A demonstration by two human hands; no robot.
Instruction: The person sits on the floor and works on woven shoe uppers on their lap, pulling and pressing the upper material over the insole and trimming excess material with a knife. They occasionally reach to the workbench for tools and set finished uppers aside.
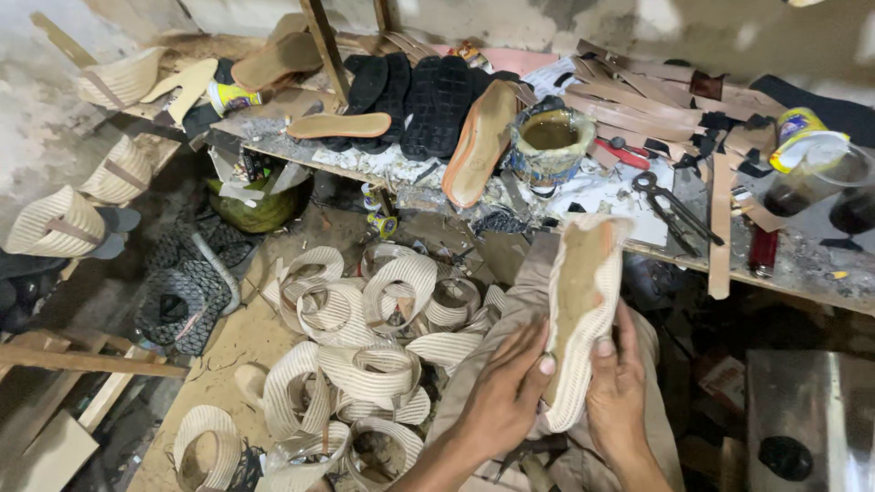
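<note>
A cream ribbed-fabric shoe piece with a tan insole (581, 310) stands upright over my lap, sole side toward me. My left hand (504, 392) grips its lower left edge, thumb on the fabric rim. My right hand (618, 383) holds the lower right edge, thumb pressing the wrapped fabric. On the floor to the left lies a pile of matching cream fabric uppers (365, 355).
A cluttered workbench (802, 260) spans the back with black soles (428, 91), tan insoles (339, 125), a glue pot (550, 141), pincers (670, 205), leather strips (638, 100) and a tin (802, 135). Finished uppers (55, 223) stack at left. A metal box (807, 410) sits at right.
</note>
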